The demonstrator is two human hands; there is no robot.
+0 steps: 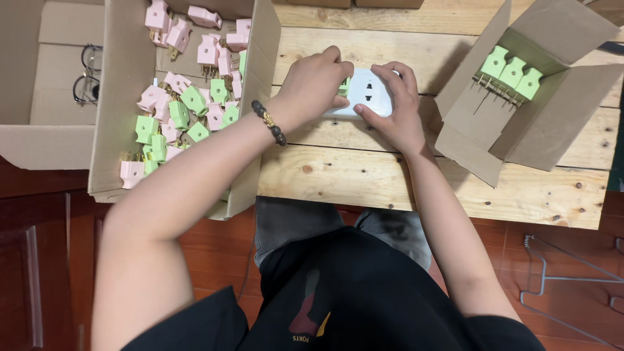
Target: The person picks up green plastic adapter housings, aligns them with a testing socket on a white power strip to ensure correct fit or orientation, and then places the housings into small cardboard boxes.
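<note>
So I'm looking down at both hands working a white socket block [370, 93] that sits on the wooden worktop [455, 175], roughly midway between the two cardboard boxes. Left hand [315, 84] has its fingers closed around a small green plug [344, 86] at the left end of the socket block. Right hand [396, 107] is clamped on the block itself, thumb along the near edge and fingers curled over the far right corner.

My read: the block is rigid plastic, light, fairly slick, so it wants pinning by the edges like that or it'll skate on the wood. The plug looks stiff and tiny, best held by its body, with the thin metal prongs left alone.

Left of the socket block is the big box [117, 97] full of loose pink and green plugs. Right of it, a smaller box [546, 123] holds three green plugs [511, 71] in a row.
</note>
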